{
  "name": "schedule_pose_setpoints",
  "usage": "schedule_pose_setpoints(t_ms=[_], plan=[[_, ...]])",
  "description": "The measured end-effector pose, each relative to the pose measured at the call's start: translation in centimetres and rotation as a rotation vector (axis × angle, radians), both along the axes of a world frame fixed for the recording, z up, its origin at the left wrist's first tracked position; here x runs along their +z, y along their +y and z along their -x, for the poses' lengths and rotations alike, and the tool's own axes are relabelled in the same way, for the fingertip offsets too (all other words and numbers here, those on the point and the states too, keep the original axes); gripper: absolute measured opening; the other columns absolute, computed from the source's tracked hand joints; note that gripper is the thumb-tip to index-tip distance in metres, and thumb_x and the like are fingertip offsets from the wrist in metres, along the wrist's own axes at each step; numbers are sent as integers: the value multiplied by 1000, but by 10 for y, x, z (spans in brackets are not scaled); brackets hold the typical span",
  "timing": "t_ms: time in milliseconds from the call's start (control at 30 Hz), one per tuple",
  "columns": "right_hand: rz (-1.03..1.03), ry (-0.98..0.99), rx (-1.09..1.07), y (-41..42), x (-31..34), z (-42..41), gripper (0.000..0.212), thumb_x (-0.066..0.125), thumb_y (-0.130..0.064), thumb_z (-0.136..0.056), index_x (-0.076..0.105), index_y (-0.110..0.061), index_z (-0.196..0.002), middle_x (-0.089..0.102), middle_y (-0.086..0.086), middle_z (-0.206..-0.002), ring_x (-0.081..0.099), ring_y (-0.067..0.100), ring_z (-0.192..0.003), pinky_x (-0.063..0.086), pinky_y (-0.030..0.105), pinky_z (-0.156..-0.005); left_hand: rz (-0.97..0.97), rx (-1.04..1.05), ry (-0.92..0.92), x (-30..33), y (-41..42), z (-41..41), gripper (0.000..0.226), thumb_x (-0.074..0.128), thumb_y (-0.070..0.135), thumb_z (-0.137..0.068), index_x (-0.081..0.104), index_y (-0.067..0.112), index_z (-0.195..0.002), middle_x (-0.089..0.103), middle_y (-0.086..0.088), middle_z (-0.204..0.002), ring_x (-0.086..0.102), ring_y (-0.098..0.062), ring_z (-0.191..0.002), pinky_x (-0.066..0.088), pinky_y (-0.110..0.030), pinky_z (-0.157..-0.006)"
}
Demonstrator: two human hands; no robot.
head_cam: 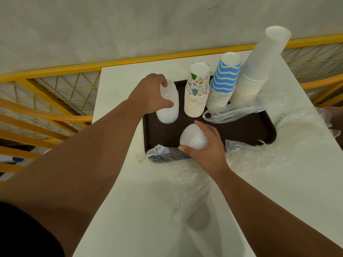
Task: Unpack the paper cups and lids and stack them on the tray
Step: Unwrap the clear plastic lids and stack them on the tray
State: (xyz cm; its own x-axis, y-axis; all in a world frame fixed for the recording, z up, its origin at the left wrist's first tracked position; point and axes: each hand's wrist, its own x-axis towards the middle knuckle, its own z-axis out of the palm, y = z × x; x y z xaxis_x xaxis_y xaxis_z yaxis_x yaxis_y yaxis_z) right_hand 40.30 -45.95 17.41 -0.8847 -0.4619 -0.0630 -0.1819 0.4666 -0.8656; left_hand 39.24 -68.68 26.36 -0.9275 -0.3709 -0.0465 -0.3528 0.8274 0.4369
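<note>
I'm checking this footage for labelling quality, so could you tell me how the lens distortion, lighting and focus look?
Head view: strong wide-angle bend, the plain white cup stack leaning outward; soft even light with faint shadows on the tray; both the left hand and the right hand reasonably sharp; the clear plastic wrap shows mild glare.

White table (115, 210), lower centre to upper right. Yellow railing (61, 71) with wire mesh panels (61, 89), left and upper right. Pale wall (130, 28) across top.
</note>
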Motion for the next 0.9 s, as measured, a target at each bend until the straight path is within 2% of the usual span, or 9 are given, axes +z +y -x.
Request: schedule_pose_setpoints(t_ms=[200,367,467,600,800,900], plan=[[8,-1,-4,0,1,0,86,86,-44,-65,44,-39,-139,39,-9,-142,32,-1,-117,32,21,-93,37,-5,19,-4,1,0,53,82,26,-71,54,13,-114,52,-6,-125,47,-18,-106,35,-25,-80],[1,-1,-1,0,1,0,87,86,-46,-65,43,-39,-139,39,-8,-143,32,0,-118,33,23,-94,-10,9,11,-6,2,1,58,83,41,-72,51,16,-114,52,-4,-126,41,-15,-102,34,-27,-78],[-8,4,3,0,1,-1,87,86,-46,-65,43,-38,-140,39,-8,-144,31,1,-119,33,23,-95,-26,44,-25,-5,0,4,61,80,42,-75,47,16,-119,53,-7,-124,43,-18,-99,35,-29,-76],[-3,0,2,0,2,0,87,86,-45,-65,43,-38,-140,39,-9,-142,32,0,-117,33,23,-94,-91,53,-51,-3,-1,8,83,80,39,-76,34,20,-142,45,-8,-140,46,-26,-121,39,-31,-89],[-7,3,7,-1,2,0,88,86,-46,-65,43,-37,-140,39,-7,-144,33,3,-120,35,25,-96,-53,25,-87,-3,-3,10,90,81,44,-74,32,21,-146,40,-7,-146,41,-27,-129,38,-32,-94],[6,-4,7,-1,2,-1,88,87,-44,-64,43,-38,-140,39,-8,-143,32,2,-120,35,24,-95,-42,62,-16,6,0,3,98,79,54,-71,30,22,-149,28,-5,-156,27,-25,-142,32,-40,-112]])
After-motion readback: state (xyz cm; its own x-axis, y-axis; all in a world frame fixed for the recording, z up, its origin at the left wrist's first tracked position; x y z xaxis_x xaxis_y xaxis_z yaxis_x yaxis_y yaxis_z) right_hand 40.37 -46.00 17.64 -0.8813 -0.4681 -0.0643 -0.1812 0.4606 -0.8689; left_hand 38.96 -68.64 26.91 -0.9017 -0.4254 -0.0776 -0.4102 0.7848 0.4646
